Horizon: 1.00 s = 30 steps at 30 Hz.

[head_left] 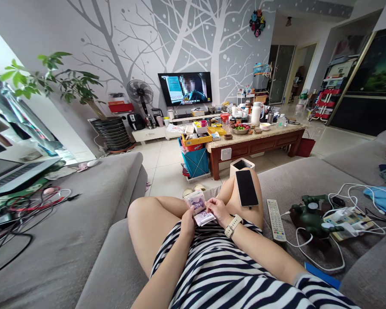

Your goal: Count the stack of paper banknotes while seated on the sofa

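A stack of purple banknotes (196, 202) is held over my lap, fanned so that an upper part and a lower part (204, 218) show. My left hand (188, 221) is closed on the stack's left side, thumb on top. From the right, my right hand (217, 210) pinches the notes at their edge with thumb and forefinger. A pale watch (233, 226) sits on my right wrist. On my right knee lies a smartphone (246, 188) with a dark screen. Beneath the hands is a navy and white striped garment (209, 262).
A remote control (276, 220) and a dark green massager-like device (312, 216) lie right on the grey sofa (286, 182), near white cables and a power strip (350, 223). Tangled cords (28, 214) and a laptop (16, 176) are left. Ahead stands a cluttered coffee table (257, 139).
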Available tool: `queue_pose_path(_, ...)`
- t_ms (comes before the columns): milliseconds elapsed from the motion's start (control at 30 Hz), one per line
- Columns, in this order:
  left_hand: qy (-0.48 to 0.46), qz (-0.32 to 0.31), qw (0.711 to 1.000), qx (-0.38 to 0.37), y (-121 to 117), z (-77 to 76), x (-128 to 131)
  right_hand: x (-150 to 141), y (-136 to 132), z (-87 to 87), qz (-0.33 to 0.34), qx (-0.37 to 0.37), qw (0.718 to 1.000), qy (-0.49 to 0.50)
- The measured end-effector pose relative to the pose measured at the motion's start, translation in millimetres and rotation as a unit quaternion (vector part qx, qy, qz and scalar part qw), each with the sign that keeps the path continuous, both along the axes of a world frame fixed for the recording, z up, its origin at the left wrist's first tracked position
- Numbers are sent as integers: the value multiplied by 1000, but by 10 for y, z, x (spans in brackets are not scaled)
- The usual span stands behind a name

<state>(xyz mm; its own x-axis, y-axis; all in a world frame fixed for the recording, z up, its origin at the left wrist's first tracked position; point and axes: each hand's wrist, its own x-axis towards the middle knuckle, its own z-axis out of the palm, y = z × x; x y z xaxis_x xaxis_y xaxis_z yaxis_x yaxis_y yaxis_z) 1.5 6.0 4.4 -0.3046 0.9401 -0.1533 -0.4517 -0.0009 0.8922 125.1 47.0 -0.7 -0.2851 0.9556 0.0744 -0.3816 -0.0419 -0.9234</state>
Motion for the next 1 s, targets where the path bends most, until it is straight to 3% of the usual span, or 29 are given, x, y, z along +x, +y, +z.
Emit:
queue_pose_path(267, 19, -31, 999, -9, -70, 45, -6, -18, 110, -88, -68, 8, 997, -17)
queue_pose_path(500, 32, -23, 999, -2, -48, -11, -10, -27, 101, -96, -58, 14, 998, -32)
queue_pose_path(800, 23, 10, 1000, -4, 38, -73, -24, 21, 4, 18, -23, 16, 1000, -14)
queue_pose_path(1000, 9, -3, 1000, -4, 66, -136, -57, 18, -19, 38, -3, 8, 1000, 1)
